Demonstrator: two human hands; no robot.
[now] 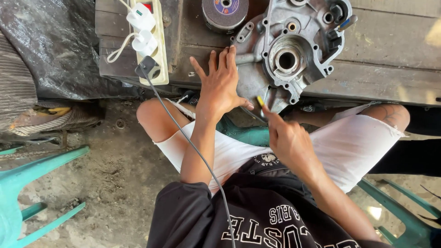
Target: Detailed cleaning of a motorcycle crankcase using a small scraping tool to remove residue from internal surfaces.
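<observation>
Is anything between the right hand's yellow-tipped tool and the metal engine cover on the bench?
Nothing visible. The right hand holds the yellow-tipped tool right at the lower edge of the engine cover, with no object between. The left hand lies flat beside the cover's left edge, off the tool's line.

The left hand [221, 85] lies flat with fingers spread against the edge of a grey metal engine cover [287, 50] on a wooden bench [390, 55]. The right hand [288, 140] grips a small yellow-tipped tool [260, 102] at the cover's lower edge. A power strip [154, 41] and grinding disc [225, 13] sit nearby.
</observation>
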